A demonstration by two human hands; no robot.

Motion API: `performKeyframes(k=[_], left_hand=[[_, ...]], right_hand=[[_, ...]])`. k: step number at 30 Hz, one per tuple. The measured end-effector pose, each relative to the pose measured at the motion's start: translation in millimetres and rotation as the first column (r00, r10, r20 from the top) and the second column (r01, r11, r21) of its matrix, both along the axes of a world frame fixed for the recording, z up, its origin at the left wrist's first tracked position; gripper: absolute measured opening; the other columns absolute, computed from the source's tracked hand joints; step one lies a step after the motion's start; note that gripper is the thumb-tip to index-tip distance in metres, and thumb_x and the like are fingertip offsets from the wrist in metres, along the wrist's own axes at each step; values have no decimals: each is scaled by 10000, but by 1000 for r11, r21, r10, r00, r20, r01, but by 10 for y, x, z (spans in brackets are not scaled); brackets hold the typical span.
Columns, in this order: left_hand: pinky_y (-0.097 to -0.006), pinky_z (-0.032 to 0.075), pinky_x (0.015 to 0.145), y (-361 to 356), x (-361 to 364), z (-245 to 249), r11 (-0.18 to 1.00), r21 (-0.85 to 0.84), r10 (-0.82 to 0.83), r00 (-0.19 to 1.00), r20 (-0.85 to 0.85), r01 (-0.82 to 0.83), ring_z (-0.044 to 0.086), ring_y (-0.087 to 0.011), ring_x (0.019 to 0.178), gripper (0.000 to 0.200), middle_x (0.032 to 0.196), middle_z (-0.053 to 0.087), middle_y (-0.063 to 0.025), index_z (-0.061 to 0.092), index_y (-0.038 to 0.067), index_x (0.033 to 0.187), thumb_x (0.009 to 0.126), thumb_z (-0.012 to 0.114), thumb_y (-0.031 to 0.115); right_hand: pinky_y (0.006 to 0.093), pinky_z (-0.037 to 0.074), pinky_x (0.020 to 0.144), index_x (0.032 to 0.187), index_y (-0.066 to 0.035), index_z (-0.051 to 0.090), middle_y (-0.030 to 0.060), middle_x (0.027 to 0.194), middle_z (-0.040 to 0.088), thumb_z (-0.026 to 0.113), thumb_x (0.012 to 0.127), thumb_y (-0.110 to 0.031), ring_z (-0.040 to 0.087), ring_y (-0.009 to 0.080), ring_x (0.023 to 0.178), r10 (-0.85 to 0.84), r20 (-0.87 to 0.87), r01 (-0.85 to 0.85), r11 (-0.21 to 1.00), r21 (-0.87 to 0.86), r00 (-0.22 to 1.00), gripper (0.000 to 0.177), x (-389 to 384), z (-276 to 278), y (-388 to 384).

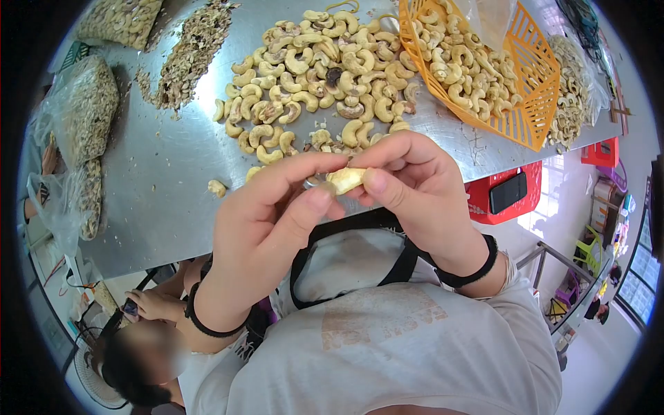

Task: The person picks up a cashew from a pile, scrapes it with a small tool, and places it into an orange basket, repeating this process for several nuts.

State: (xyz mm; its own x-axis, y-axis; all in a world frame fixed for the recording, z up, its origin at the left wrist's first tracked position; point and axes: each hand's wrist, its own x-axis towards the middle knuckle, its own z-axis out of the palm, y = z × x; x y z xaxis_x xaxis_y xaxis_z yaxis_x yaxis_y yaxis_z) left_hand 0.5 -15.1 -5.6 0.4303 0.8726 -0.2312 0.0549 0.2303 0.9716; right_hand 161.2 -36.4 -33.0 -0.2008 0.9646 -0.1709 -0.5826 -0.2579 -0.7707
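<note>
In front of my chest, a pale cashew nut (pixel 345 181) is pinched between the fingertips of both hands. My left hand (pixel 273 221) is closed, thumb and forefinger at the nut's left end. A small silvery piece of metal (pixel 312 182) shows between its fingers, mostly hidden. Thumb and fingers of my right hand (pixel 418 190) close on the nut's right end. Just beyond the hands, a spread of cashew nuts (pixel 297 83) covers part of the metal table (pixel 162 180), some with brown skin on them.
An orange basket (pixel 532 104) of cashews stands at the right. Skin scraps (pixel 190 55) and filled plastic bags (pixel 90 111) lie left. A phone (pixel 508 192) rests on a red stool (pixel 484 211) by the table edge. Another person (pixel 138 353) sits close at my left.
</note>
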Motion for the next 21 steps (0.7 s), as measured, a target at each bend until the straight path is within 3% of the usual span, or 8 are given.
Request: performKeyframes(k=[1,3,5,9,11,15,19,21], left_hand=[[-139,297,408,5,-16,5,1000,0,1,1000,-1,-1,397,-30,462,289,700,553,-85,471,-40,1047,837,429,155],[-186,435,625,32,-56,18,977,-211,29,986,164,6,531,-90,713,193,859,520,-55,475,-26,978,807,488,63],[-188,432,637,38,-63,30,973,-231,37,979,202,11,526,-90,725,185,859,513,-54,472,-25,962,795,503,50],[-197,418,678,45,-80,25,989,-146,1,978,207,30,506,-89,771,213,875,496,-53,470,-24,964,766,534,19],[-196,412,681,46,-78,37,992,-125,-6,982,188,30,496,-86,770,221,880,493,-53,469,-23,973,765,533,16],[-182,400,646,28,-91,-47,999,-13,-40,990,136,42,477,-74,740,233,911,491,-57,473,-23,987,762,528,4],[-157,374,565,32,-76,31,996,-85,-19,990,140,31,455,-56,670,245,873,512,-72,447,-12,1031,790,480,19],[-138,335,500,53,-121,8,993,-44,-102,976,191,112,432,-38,604,292,806,531,-85,379,-4,1104,818,421,43]], right_hand=[[219,425,671,892,7,514,64,844,559,532,776,-30,517,98,730,-29,47,27,999,43,998,123,-27,20,-12],[223,423,673,894,6,515,63,833,558,537,769,-18,515,98,721,-60,93,52,995,88,994,129,-37,27,-15],[232,418,692,898,5,516,60,832,550,551,750,5,511,101,732,-7,149,-33,964,263,989,152,-29,16,-6],[237,414,705,909,8,512,60,842,542,564,737,8,510,106,762,-62,241,-20,946,323,969,180,-32,14,0],[234,409,717,914,14,505,59,859,539,567,742,-7,505,105,771,-25,112,10,991,135,993,184,-50,65,1],[234,416,712,917,13,499,58,863,540,562,752,-22,512,108,782,-12,128,1,996,89,992,181,-51,48,-12],[232,426,702,911,7,500,54,866,544,554,764,-36,523,113,797,-11,77,5,997,78,997,163,-42,60,-5],[232,430,701,910,5,501,52,863,547,553,766,-42,527,113,797,0,62,-5,997,75,998,160,-22,63,1]])
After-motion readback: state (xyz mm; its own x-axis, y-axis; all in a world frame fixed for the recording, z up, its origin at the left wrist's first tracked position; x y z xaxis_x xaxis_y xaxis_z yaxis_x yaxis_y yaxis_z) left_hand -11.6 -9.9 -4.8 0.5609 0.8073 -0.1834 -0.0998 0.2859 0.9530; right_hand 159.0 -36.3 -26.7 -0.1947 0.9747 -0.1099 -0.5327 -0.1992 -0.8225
